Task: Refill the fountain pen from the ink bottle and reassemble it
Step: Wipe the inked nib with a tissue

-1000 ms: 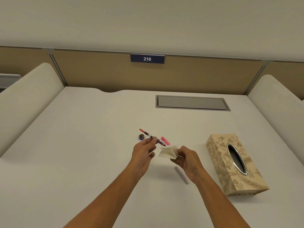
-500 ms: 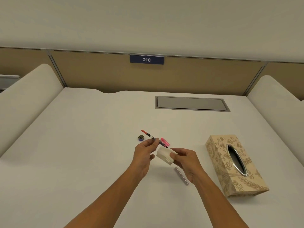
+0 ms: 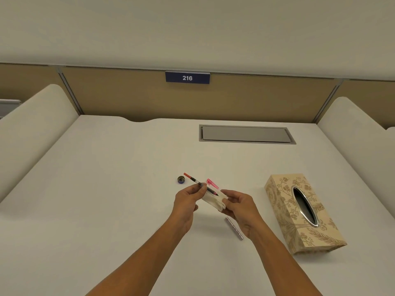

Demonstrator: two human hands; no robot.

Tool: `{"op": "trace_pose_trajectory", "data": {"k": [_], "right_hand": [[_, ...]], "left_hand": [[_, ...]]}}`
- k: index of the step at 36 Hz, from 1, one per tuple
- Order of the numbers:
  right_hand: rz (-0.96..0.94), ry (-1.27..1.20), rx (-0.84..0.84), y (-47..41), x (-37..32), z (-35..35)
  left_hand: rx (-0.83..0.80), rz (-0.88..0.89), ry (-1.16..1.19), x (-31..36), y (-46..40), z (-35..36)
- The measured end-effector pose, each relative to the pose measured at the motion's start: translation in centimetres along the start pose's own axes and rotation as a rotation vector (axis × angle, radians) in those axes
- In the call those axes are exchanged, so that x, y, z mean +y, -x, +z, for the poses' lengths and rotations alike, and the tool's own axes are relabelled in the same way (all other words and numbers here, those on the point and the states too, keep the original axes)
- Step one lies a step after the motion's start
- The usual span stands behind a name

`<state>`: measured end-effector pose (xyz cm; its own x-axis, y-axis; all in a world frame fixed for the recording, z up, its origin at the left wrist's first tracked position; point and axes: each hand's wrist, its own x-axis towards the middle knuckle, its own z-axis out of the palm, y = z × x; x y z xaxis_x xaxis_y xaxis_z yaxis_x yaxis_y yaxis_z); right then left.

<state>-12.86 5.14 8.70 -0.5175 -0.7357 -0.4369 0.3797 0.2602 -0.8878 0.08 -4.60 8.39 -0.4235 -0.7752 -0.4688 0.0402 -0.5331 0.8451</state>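
I saw the pen section (image 3: pixel 199 184), red-ended and dark-tipped, pinched at its middle by my left hand (image 3: pixel 188 199) above the white desk (image 3: pixel 106 199), its tip lying against a folded tissue (image 3: pixel 213 200). My right hand (image 3: pixel 239 208) pinched that tissue from the other side. A pink piece (image 3: pixel 212 183) lay just beyond. A small dark cap (image 3: pixel 181 179) sat near the red end. A silver barrel (image 3: pixel 234 228) lay under my right wrist, a patterned tissue box (image 3: pixel 299 212) further right.
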Motion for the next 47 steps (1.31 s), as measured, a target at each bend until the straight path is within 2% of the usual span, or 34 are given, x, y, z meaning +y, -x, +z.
{"op": "trace_pose_trajectory", "data": {"k": [16, 47], "right_hand": [[-0.079, 0.088, 0.015, -0.3, 0.2, -0.3], [-0.165, 0.175, 0.066, 0.2, -0.1, 0.3]], "left_hand": [[0.007, 0.006, -0.043, 0.0, 0.2, -0.5], [0.032, 0.169, -0.248, 0.4, 1.4, -1.0]]}}
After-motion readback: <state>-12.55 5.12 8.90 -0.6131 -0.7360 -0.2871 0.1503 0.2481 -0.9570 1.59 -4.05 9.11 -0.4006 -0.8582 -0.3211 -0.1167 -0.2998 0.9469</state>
